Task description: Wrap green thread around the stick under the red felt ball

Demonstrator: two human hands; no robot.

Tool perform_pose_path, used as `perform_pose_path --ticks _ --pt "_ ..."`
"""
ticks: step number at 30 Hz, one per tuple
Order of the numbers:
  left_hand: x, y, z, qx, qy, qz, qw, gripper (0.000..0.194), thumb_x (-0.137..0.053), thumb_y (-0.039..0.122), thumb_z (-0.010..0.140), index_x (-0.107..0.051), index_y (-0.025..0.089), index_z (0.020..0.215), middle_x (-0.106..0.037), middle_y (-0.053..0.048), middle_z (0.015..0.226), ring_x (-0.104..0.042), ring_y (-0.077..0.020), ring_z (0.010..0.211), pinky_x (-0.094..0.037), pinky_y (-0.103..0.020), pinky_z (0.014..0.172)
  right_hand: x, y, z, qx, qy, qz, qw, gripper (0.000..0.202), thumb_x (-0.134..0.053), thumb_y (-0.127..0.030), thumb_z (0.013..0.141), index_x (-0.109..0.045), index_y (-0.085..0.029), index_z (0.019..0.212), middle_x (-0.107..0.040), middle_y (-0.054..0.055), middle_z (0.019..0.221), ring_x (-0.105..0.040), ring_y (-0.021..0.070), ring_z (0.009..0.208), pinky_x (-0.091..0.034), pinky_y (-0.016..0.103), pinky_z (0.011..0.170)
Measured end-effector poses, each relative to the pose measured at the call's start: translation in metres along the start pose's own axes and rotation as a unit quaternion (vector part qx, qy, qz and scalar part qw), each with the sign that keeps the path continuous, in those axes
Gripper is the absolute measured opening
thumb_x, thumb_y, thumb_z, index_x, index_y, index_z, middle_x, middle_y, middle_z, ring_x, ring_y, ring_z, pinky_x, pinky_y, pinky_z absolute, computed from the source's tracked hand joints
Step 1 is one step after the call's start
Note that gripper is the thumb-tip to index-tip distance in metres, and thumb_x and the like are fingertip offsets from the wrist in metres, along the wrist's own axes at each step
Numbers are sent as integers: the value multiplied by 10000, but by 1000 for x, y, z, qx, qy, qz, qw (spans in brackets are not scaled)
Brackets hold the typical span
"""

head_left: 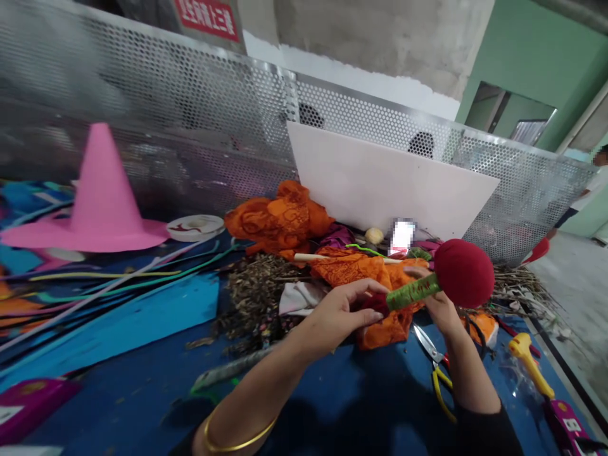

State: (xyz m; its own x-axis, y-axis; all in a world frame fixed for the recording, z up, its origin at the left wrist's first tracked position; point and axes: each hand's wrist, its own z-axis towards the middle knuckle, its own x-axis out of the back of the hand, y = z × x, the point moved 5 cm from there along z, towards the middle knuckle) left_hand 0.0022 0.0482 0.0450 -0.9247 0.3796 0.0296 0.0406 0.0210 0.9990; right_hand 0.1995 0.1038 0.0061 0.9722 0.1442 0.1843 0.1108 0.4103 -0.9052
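Note:
A red ball-headed piece [464, 273] with a green wrapped handle [413, 292] is tilted over the table, its round head at the upper right. My left hand [349, 307] closes on the dark red lower end of the handle, thumb and fingers around it. Behind the green part, near the ball, is my right hand [439, 307], its fingers partly hidden by the handle. Orange patterned cloth [387, 329] lies under and behind both hands. Scissors [434, 361] with yellow and red handles lie beside my right forearm.
A pink cone hat [102, 190], a tape roll [196, 227] and blue sheets [142, 323] lie left. Dried twigs [254, 291] sit mid-table. A yellow tool [532, 366] lies right. Behind stand a white board [380, 180] and perforated metal screen [209, 107]. A person stands far right.

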Motion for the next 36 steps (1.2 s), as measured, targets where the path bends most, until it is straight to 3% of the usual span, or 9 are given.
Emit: perform_pose_path --ticks 3,5,7,11,14,19,23,29,36 --pt "2 -2 3 -9 13 -24 1000 363 -692 297 692 -599 139 1005 -541 67 606 -436 -58 488 -316 -185 467 -29 -12 -10 4 -88 86 992 366 -583 -506 890 -696 -237 1110 -718 72 994 -671 232 938 -526 388 876" --pt "4 -4 6 -13 9 -49 999 389 -707 316 687 -590 137 1012 -554 61 599 -423 -54 463 -297 -183 443 -41 -18 -15 19 -116 40 992 295 -562 -461 915 -710 -208 880 -694 36 778 -646 176 728 -519 315 731" --pt "7 -7 8 -17 3 -82 996 411 -733 328 675 -579 143 1009 -583 48 616 -424 -52 449 -280 -179 423 -44 -25 -18 54 -97 -50 993 335 -527 -384 945 -655 -191 702 -616 9 633 -572 138 601 -460 268 613" --pt "9 -13 13 -12 -18 -171 985 462 -781 358 665 -545 171 1015 -634 23 666 -439 -45 426 -233 -169 396 -33 -49 -28 184 30 -136 973 236 -550 -270 925 -682 -202 742 -612 58 848 -604 189 860 -478 315 759" --pt "8 -17 16 -4 -17 -197 980 491 -800 377 652 -540 174 1014 -632 22 657 -442 -45 424 -227 -164 390 -31 -57 -39 230 56 -12 972 225 -537 -286 930 -691 -229 776 -625 77 985 -598 230 1005 -471 402 906" --pt "1 -20 17 23 -10 -165 986 493 -809 373 632 -589 156 1016 -576 51 623 -436 -43 436 -247 -158 396 -44 -48 -38 128 36 227 965 343 -552 -420 926 -603 -211 659 -531 0 612 -531 151 600 -484 371 736" --pt "-7 -23 19 42 -34 -178 983 438 -798 391 650 -618 128 950 -578 34 644 -402 -24 436 -212 -158 396 -42 -45 -31 33 110 304 946 392 -645 -382 873 -484 -194 569 -333 -70 490 -322 85 458 -384 251 535" --pt "-9 -30 23 50 -58 -226 971 449 -829 415 618 -619 123 887 -562 39 603 -371 -20 395 -179 -168 363 -39 -51 -38 -1 179 275 945 376 -694 -391 831 -498 -184 585 -383 -63 524 -311 74 492 -333 225 508" --pt "-5 -30 22 56 -47 -245 967 478 -850 403 605 -620 116 910 -568 39 590 -374 -18 389 -178 -162 360 -43 -54 -44 26 196 222 955 358 -630 -391 866 -512 -193 592 -365 -57 526 -322 88 507 -355 249 542"
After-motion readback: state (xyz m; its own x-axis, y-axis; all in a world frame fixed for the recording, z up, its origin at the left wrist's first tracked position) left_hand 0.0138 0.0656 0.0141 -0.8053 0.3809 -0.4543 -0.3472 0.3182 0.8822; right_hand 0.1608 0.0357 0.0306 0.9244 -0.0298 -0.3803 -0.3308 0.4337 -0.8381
